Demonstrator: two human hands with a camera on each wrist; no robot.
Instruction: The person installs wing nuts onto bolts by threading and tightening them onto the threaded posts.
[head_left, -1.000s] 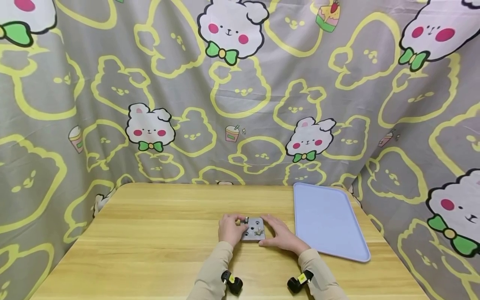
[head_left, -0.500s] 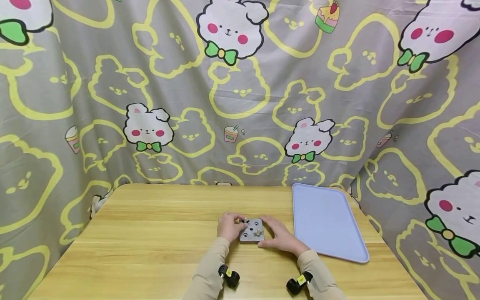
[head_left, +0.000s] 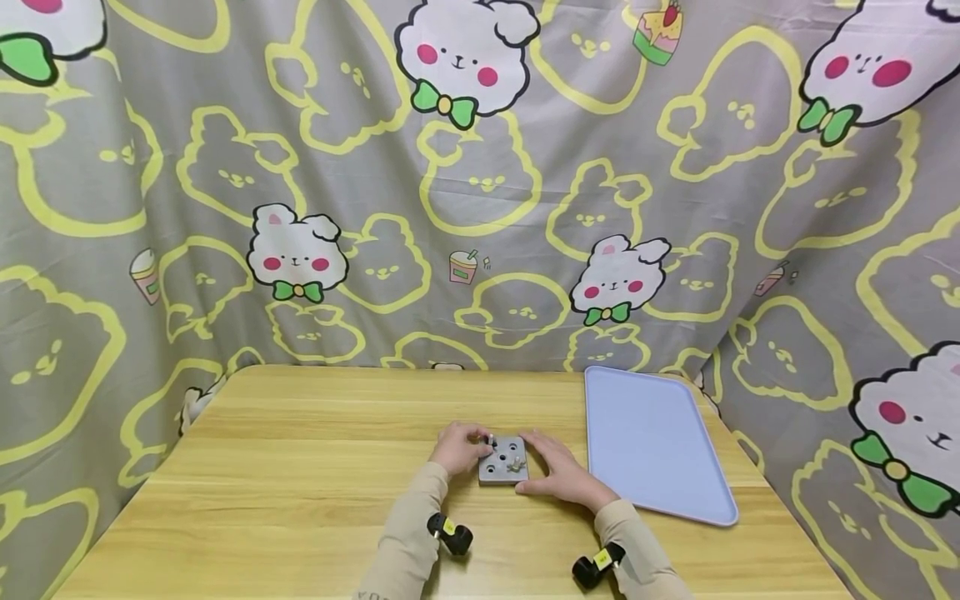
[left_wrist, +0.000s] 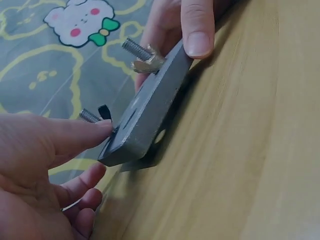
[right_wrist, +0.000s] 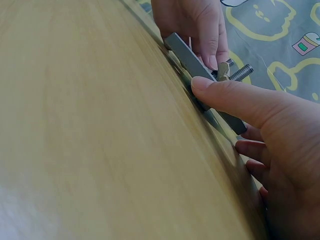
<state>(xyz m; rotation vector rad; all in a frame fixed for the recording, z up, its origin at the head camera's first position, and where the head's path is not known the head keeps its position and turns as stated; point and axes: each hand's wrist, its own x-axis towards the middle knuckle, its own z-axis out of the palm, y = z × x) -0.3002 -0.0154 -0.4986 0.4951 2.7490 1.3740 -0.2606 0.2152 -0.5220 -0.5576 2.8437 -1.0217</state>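
A square grey metal plate [head_left: 498,477] with several holes lies on the wooden table between both hands. Two threaded bolts stick up from it. My left hand [head_left: 455,451] pinches a dark wing nut [left_wrist: 104,112] on the far-left bolt [left_wrist: 89,115] between thumb and forefinger, its other fingers bent below. On the near-right bolt [right_wrist: 242,73] sits a brass-coloured wing nut [left_wrist: 150,64], untouched. My right hand [head_left: 561,475] grips the plate's right side, the thumb on its near edge and the fingers round the far side, partly hidden in the right wrist view.
A pale blue tray [head_left: 652,442] lies on the right of the table [head_left: 300,483], close beyond the right wrist. Behind the table hangs a grey patterned curtain [head_left: 375,192]. Each forearm carries a small black wrist camera.
My left forearm has swung outward to the left, and the hand has turned at the wing nut. The right hand keeps its grip on the plate, which shows only a slight shift.
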